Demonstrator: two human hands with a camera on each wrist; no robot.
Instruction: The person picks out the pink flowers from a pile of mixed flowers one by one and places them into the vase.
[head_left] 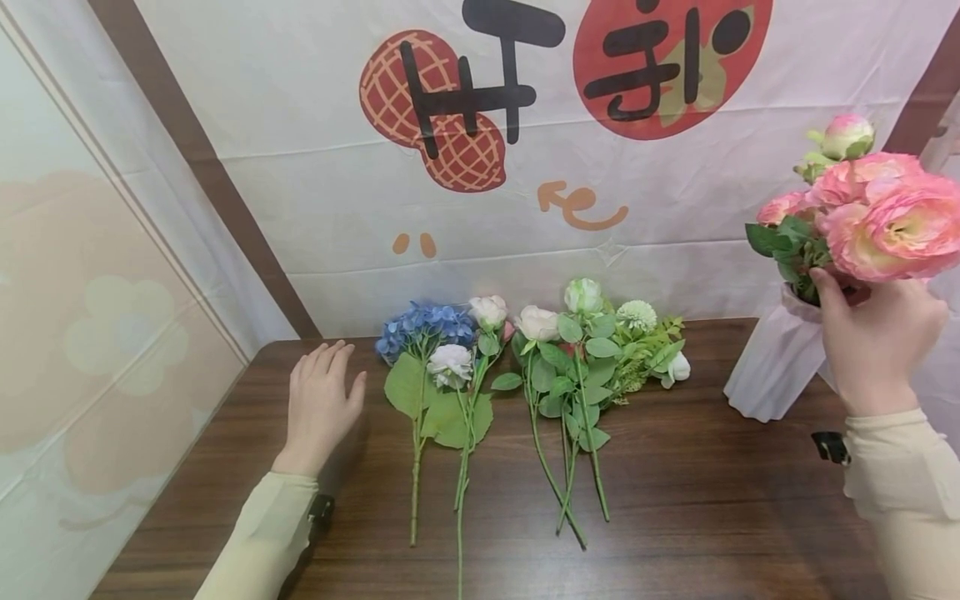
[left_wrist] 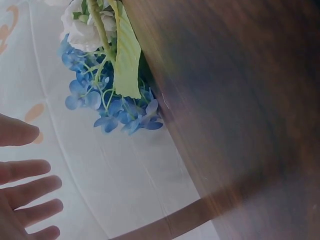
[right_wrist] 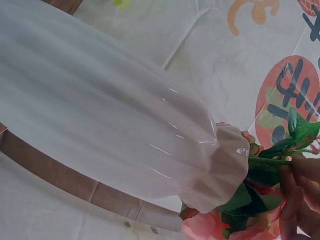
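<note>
At the right, my right hand point(head_left: 885, 342) pinches the green stem point(right_wrist: 270, 161) of a pink artificial flower point(head_left: 896, 221) between thumb and fingers, just above the vase mouth. Several pink blooms and a bud crowd over the white fluted vase point(head_left: 772, 362), with dark green leaves at its wavy rim. The lower stems are hidden inside the vase. My left hand point(head_left: 321, 408) lies at the table's left side, fingers spread and holding nothing. Closest to it is a blue hydrangea point(head_left: 427, 329) with big green leaves.
On the brown table point(head_left: 675, 500), a pale pink rose point(head_left: 489, 312), a white flower point(head_left: 451, 367), white roses point(head_left: 537, 323) and a green pompom flower point(head_left: 637, 316) lie with stems toward me. A printed cloth point(head_left: 315, 208) hangs behind the table.
</note>
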